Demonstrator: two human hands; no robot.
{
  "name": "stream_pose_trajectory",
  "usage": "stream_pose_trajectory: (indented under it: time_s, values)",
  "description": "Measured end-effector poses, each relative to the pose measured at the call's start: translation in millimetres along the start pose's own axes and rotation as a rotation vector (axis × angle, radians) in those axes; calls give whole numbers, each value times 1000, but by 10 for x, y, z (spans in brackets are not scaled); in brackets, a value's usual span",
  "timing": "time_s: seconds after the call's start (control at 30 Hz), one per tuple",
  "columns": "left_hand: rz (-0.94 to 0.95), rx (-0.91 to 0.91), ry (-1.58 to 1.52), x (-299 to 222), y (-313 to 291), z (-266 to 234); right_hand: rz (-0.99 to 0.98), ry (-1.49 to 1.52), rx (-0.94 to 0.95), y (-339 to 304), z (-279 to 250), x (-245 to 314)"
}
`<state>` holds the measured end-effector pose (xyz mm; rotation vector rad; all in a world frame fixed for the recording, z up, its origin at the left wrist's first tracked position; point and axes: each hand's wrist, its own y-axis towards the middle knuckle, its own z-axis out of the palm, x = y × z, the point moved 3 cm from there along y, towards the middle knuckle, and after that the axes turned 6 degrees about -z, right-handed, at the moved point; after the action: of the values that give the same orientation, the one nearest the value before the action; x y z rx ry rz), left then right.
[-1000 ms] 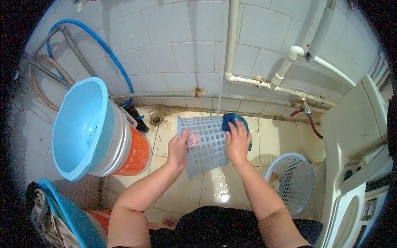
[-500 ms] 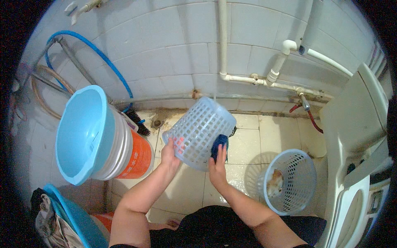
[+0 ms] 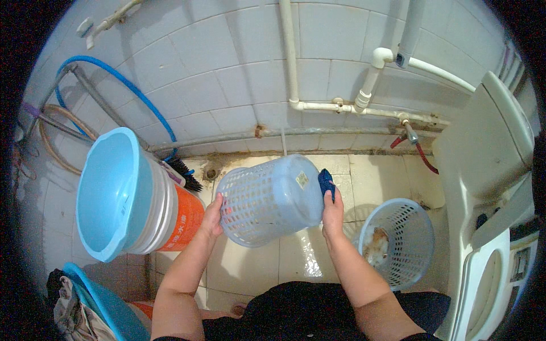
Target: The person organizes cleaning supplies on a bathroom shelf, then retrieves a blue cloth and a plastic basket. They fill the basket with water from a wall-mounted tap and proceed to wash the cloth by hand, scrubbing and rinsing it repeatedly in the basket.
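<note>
A pale blue plastic basket (image 3: 261, 196) with slotted walls lies tipped on its side between my hands. Its solid base, with a small square sticker, faces right. My left hand (image 3: 212, 217) grips the open rim at the left end, some fingers hidden inside. At the base end, my right hand (image 3: 333, 211) is closed on a dark blue scrubbing cloth (image 3: 326, 183), whose exact kind is hard to make out. The cloth is at the edge of the base. Behind the basket, a thin stream of water (image 3: 284, 142) runs down.
On the left, a light blue basin (image 3: 111, 193) rests on an orange-and-white bucket (image 3: 185, 219), with a dark brush (image 3: 185, 173) behind. A second slotted basket (image 3: 424, 244) stands right, beside a toilet (image 3: 483, 170). Lower left is a blue tub (image 3: 94, 301) with clothes. Pipes (image 3: 318, 106) cross the wall.
The basket has turned so its base faces right and shows its sticker. My right hand moved with the cloth from the side wall to the base. My left hand shifted slightly left.
</note>
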<state>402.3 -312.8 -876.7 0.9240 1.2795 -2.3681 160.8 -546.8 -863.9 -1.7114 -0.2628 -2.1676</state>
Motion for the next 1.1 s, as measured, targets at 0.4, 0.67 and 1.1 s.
stream_pose_trajectory:
  time_s: [0.4, 0.67, 1.1]
  values:
    - [193, -40, 164, -221, -83, 278, -403, -685, 255, 157, 25, 207]
    - [218, -25, 270, -299, -18, 57, -363, -602, 381, 63, 142, 300]
    - [245, -61, 305, -432, -178, 127, -535, -842, 246, 59, 303, 376]
